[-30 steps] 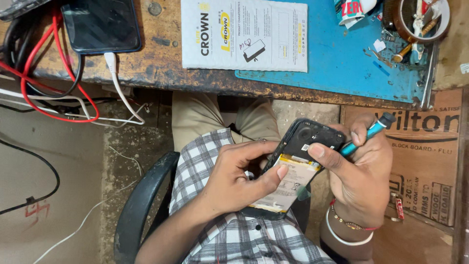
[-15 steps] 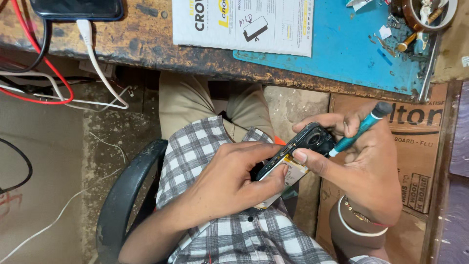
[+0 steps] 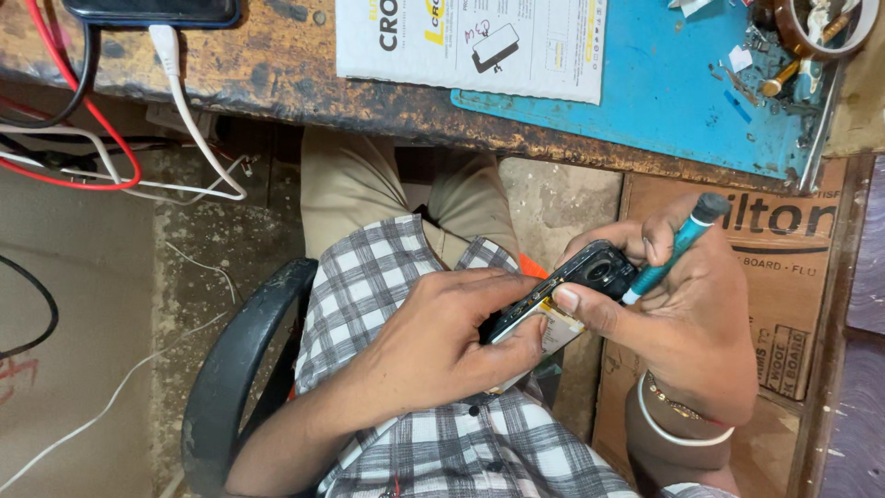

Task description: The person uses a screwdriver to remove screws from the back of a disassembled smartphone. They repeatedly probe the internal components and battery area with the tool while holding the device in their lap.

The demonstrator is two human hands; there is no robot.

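Note:
Over my lap I hold a black phone (image 3: 590, 277) with its back cover off, showing a camera ring and a yellow-labelled battery (image 3: 558, 334). My left hand (image 3: 433, 346) grips the phone's lower end, thumb against its edge. From the right, my right hand (image 3: 687, 323) pinches the upper end with thumb and forefinger. It also has a teal screwdriver (image 3: 673, 249) tucked between its fingers, tip pointing at the phone. Bangles sit on the right wrist.
A worn wooden desk (image 3: 277, 74) runs across the top, with a blue mat (image 3: 664, 92), a white printed box (image 3: 479, 46), a charging phone (image 3: 147, 11) and a round tray of tools (image 3: 820, 28). Red and white cables (image 3: 120, 175) hang at left. A cardboard box (image 3: 784, 277) stands at right, and a black chair arm (image 3: 230, 369) is beside me.
The phone has tipped from face-up to more edge-on between my hands. My left thumb has slid along its side. The view has shifted down a little, away from the desk.

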